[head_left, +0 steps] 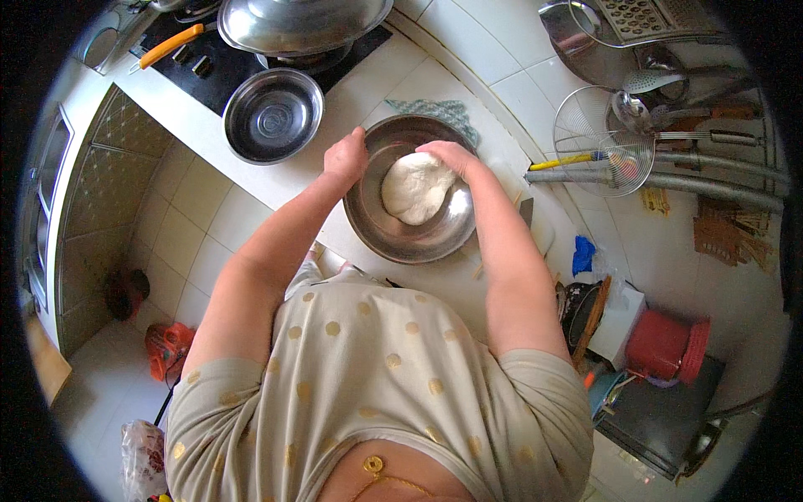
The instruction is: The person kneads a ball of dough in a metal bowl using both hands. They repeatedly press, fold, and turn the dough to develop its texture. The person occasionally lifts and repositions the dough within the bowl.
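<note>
A large stainless steel bowl stands on the white counter in front of me. Inside it lies a smooth, pale lump of dough, with a fold towards its right side. My left hand grips the bowl's left rim, thumb pointing up. At the upper right of the dough, my right hand has its fingers curled over the dough's edge; part of the fingers is hidden from view. A green-and-white patterned cloth shows from under the far side of the bowl.
A smaller metal bowl sits left of the large one, near the black cooktop. On the cooktop are a wok with a domed lid and an orange-handled utensil. A wire skimmer and other utensils hang at the right wall.
</note>
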The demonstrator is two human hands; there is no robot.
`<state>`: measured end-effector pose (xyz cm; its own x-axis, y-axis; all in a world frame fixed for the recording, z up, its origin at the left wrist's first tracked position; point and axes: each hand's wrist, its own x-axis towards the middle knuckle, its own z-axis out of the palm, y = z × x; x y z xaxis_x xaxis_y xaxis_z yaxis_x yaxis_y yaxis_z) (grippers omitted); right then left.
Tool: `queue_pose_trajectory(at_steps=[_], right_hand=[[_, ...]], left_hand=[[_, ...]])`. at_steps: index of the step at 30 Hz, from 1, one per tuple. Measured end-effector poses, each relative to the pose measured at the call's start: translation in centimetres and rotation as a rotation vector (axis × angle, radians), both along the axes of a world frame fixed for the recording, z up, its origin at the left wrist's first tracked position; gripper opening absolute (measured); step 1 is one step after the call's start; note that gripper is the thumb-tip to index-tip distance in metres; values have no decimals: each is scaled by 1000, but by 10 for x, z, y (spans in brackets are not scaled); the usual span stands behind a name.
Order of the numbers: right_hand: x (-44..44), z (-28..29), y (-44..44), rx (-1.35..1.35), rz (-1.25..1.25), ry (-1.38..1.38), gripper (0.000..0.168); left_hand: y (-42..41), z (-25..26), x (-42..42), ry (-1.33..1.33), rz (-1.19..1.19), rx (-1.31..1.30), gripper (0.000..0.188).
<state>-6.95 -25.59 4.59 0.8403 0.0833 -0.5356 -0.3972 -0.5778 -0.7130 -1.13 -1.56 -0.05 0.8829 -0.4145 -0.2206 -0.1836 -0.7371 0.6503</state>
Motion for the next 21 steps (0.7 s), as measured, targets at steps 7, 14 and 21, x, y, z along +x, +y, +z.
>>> queue_pose_trajectory(at_steps=[7,14,21], right_hand=[[26,-9,38,-360,-115,278,70],[-88,-10,91,-684,-41,-455,53],[-38,-51,98,-812,-133,-585,30]], left_hand=[[2,-5,-1,-47,22,-18,13],[-1,-9,0,-22,39,-48,13],[5,-6,0,-10,-36,-8,11]])
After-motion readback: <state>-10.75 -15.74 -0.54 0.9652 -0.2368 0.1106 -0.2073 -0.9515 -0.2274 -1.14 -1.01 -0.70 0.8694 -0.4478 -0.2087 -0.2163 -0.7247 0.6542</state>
